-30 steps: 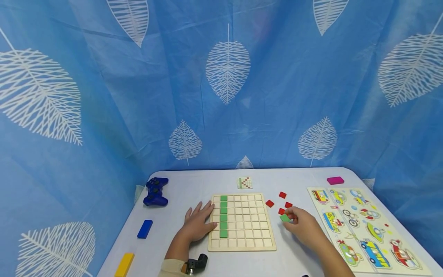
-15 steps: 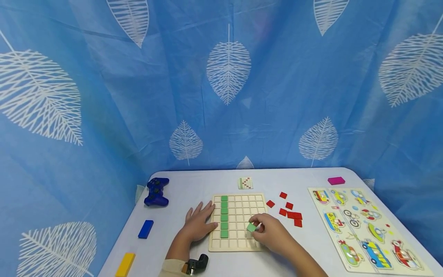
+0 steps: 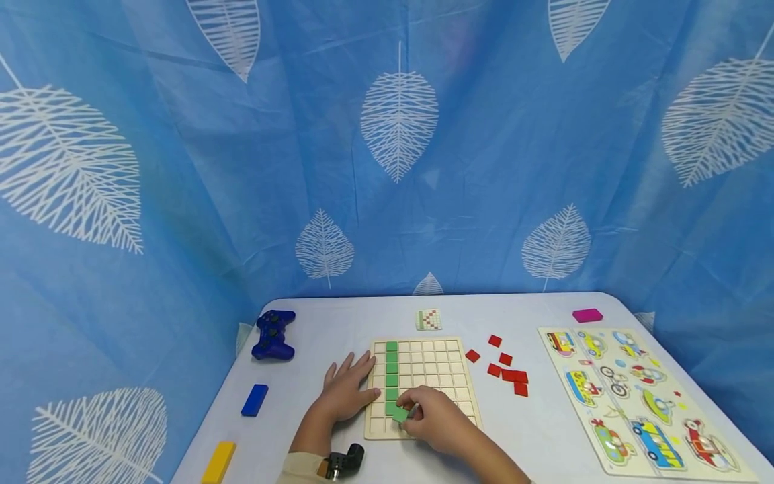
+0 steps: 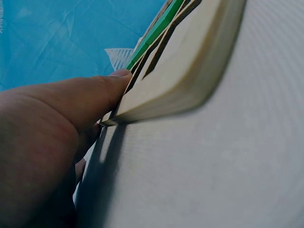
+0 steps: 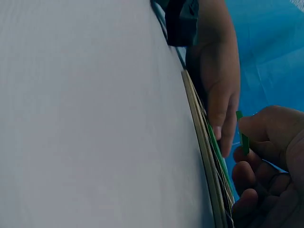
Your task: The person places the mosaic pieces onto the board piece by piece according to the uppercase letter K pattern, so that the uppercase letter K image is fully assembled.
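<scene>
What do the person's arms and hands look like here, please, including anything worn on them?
Both hands are bare, without gloves or rings in view. The left hand has a beige cuff and a small black camera unit at the wrist. The right hand shows a bare forearm.

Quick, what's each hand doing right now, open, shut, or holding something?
Left hand: open, fingers flat on the board's left edge.
Right hand: pinches a green tile over the board's near-left corner.

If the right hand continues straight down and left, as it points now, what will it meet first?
Most likely the wooden board, at the bottom end of the green column; the right hand pinches a green tile just above it. Depth is unclear.
</scene>
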Motion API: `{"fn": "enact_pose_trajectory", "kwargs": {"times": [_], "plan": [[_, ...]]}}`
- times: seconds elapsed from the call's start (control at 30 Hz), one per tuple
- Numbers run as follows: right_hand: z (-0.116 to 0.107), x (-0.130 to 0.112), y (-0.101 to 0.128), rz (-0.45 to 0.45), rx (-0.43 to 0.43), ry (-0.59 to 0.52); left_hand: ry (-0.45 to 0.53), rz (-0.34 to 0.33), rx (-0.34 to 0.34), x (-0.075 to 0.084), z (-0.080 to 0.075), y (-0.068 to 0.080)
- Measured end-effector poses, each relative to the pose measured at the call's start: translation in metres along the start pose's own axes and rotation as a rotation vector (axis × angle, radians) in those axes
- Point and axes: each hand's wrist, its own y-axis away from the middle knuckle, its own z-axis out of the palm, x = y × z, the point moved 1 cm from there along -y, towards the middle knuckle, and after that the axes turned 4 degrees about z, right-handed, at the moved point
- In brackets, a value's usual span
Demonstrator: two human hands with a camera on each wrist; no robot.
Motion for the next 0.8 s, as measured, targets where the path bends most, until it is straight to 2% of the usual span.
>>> {"fn": "enact_pose_trajectory", "kwargs": {"times": [0.13,0.37,0.8], "plan": [[0.007,-0.001,-0.002,0.022,-0.017,-0.011,-0.006,0.005,-0.005,0.000,0.001,-0.001],[0.012,-0.002,-0.004,0.047,-0.023,0.038,0.008,-0.017,-0.013,0.000,0.000,-0.001],[0.013,0.003,-0.006,0.031,-0.004,0.092,0.020,-0.009,-0.014,-0.001,0.000,-0.002]]}}
